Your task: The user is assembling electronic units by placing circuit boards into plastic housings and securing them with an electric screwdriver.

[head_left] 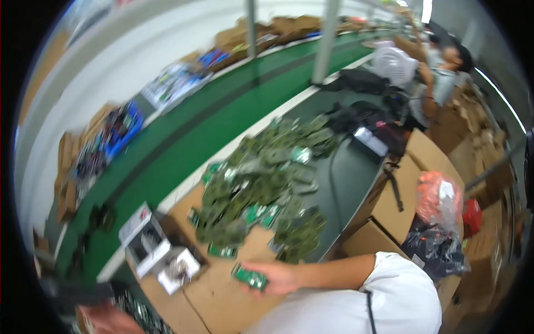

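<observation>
My right hand (278,278) is closed on a small green circuit board (250,276), held over the brown board of the workbench (222,303). My left hand (108,319), blurred at the lower left edge, is just under a dark long object (78,293); whether its fingers grip that object I cannot make out. A large heap of olive-green flat parts (267,172) covers the bench beyond my right hand, with several green circuit boards among them. One green circuit board (222,250) lies at the heap's near edge.
A grey-and-white box-shaped device (146,239) stands left, with a small white box (179,271) beside it. Beyond runs a green conveyor (183,133); a blue tray (125,131) of parts stands past it. Open cardboard boxes (384,222) are at right; another person (439,83) is at the far right.
</observation>
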